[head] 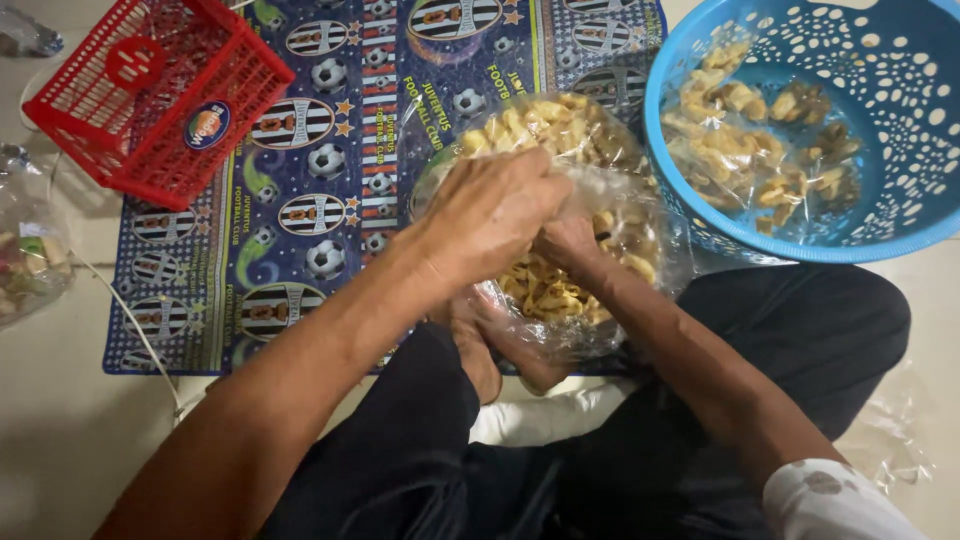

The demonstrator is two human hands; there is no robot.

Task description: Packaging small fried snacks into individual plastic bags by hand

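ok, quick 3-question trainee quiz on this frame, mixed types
1. True or false: both hands, left hand and right hand, are on the clear bag of yellow snacks.
2. What colour is the round perforated basket holding small packed snack bags? A red B blue C green
3. Fill in: the red basket sits on the patterned ____.

Key: 1 true; 2 B; 3 mat

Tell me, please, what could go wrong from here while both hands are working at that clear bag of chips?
The clear plastic bag is full of pale chips and rests against the person's feet rather than flat on the mat, so it may tip and spill. The left hand and right hand press together on its top, which could crush chips or tear the thin film. The blue basket lies close by the right arm and might get nudged.
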